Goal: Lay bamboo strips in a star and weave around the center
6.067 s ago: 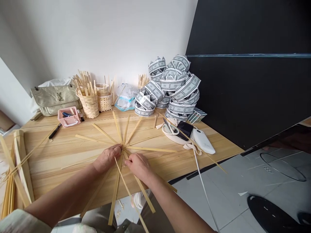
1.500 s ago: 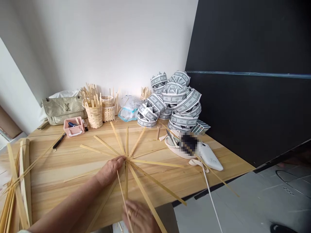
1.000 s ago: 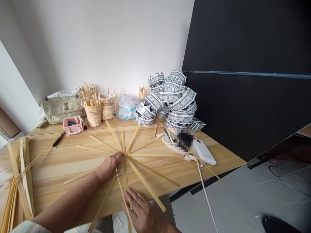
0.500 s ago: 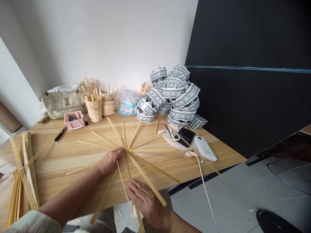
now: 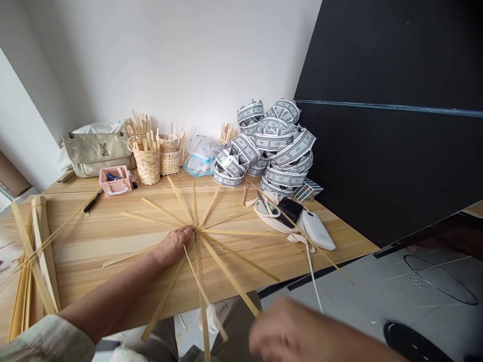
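Observation:
Flat bamboo strips (image 5: 228, 275) cross at one point and fan out like spokes over the wooden table. My left hand (image 5: 174, 246) is closed at that crossing, its fingertips pressing the strips together. From under it a thinner bamboo strip (image 5: 202, 286) hangs toward the table's front edge, its lower end blurred. My right hand (image 5: 289, 329) is off the near edge at lower right, close to the end of one spoke. Motion smears its fingers, so whether it holds anything does not show.
Scissors (image 5: 267, 206), a phone and a white power bank (image 5: 318, 230) lie on the right. Woven baskets (image 5: 147, 163), a pink box (image 5: 115, 181) and patterned paper rings (image 5: 275, 146) stand at the back. Long bamboo strips (image 5: 41, 251) are bundled at left.
My right hand has left the spoke near the front edge and swung right and down. The thin strip's lower end has shifted right. My left hand stays at the crossing.

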`<state>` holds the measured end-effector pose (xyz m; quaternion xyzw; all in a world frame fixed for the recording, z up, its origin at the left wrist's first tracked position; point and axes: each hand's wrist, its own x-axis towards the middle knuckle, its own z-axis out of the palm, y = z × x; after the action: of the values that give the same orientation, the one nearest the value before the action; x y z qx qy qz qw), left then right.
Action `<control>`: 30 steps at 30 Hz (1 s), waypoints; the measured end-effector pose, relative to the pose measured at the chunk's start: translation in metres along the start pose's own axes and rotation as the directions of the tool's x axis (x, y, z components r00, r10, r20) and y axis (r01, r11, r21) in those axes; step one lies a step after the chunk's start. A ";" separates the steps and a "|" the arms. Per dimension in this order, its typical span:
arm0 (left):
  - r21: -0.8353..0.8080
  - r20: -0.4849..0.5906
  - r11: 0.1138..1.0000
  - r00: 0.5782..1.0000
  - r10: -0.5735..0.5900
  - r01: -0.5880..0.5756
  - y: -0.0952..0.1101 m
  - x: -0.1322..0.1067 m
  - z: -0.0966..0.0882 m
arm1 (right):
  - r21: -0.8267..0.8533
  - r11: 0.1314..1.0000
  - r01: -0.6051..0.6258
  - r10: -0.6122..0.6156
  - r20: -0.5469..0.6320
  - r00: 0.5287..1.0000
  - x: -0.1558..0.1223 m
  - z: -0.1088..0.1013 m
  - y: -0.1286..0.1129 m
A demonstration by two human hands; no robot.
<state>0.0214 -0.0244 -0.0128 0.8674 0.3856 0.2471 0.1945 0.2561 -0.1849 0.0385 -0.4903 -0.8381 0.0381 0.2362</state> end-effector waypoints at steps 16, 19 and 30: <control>0.058 0.019 0.998 0.999 -0.034 0.033 0.001 0.000 0.000 | -0.019 0.975 -0.222 0.222 0.164 0.961 0.142 0.087 0.049; 0.073 0.011 0.997 1.000 -0.019 0.018 -0.003 -0.001 0.002 | 0.024 0.968 -0.250 0.244 0.142 0.959 0.143 0.091 0.050; 0.133 -0.037 0.991 0.999 -0.016 0.021 -0.004 -0.001 -0.001 | 0.112 0.951 -0.288 0.275 0.122 0.954 0.154 0.083 0.049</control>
<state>0.0180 -0.0226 -0.0140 0.8703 0.4127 0.2344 0.1316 0.1965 -0.0159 0.0054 -0.5859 -0.7666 0.1512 0.2151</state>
